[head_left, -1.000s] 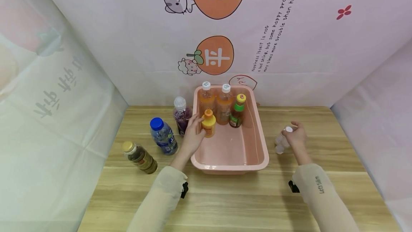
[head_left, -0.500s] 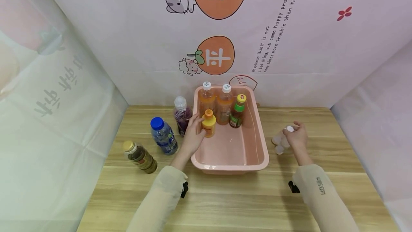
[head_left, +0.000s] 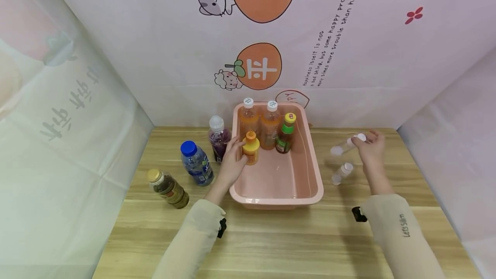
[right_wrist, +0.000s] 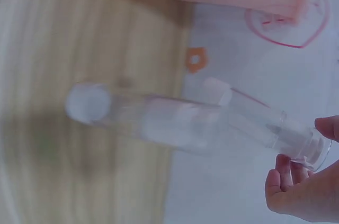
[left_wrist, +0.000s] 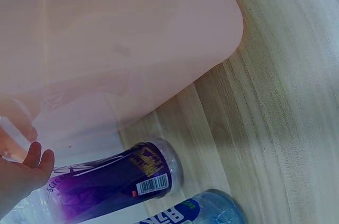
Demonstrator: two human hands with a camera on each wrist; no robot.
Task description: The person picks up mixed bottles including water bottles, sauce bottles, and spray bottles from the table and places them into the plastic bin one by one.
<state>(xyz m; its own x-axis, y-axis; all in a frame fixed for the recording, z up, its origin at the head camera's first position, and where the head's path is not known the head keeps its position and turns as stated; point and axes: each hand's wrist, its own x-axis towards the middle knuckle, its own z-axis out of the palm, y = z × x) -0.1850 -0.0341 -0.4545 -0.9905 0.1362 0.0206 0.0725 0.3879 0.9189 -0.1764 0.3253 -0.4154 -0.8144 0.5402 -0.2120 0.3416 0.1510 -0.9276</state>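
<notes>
My right hand (head_left: 373, 147) pinches the white-capped end of a small clear bottle (head_left: 344, 146), which tilts away to the left. A similar small clear bottle (head_left: 342, 173) with a white cap stands just nearer on the table. In the right wrist view the held bottle (right_wrist: 265, 118) lies beyond the blurred standing one (right_wrist: 175, 123). My left hand (head_left: 231, 165) grips the left wall of a pink plastic tub (head_left: 279, 180), with two fingers outside it in the left wrist view. Its thumb and forefinger are close to a yellow squeeze bottle (head_left: 251, 150); contact is unclear.
Inside the tub are two orange-drink bottles (head_left: 270, 130) and a green-labelled sauce bottle (head_left: 285, 134). Left of it stand a purple-drink bottle (head_left: 219, 143), a blue-capped bottle (head_left: 197, 165) and a yellow-capped bottle (head_left: 169, 188). A printed cloth wall (head_left: 193, 68) closes off the back.
My right hand has moved back and right, drawing one small clear bottle away from its neighbour, which stays on the table. My left hand and the tub have not visibly moved.
</notes>
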